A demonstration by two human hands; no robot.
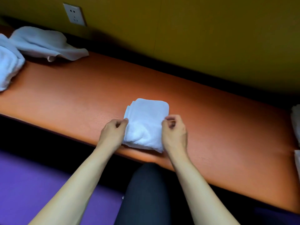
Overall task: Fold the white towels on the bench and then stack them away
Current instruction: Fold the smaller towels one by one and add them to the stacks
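Long orange bench [81, 95] running across the view against a yellow-green wall [211, 30], purple floor [32, 184] below at the near left. Two loose white towels at the bench's far left end: one rumpled heap [43, 43] near the wall, another [8, 67] just in front of it, cut by the picture's edge. Folded white towel [146, 124] lying flat near the front edge of the bench, about midway along, layered edges showing on its left side. More white cloth [296, 124] at the right edge, only partly in view. Dark trouser leg [146, 192] below the bench edge. Left hand [113, 132] pinching the folded towel's left edge, fingers curled; right hand [174, 130] pinching its right edge likewise; hands apart, one at each side. White wall socket [74, 14] above the far left end.
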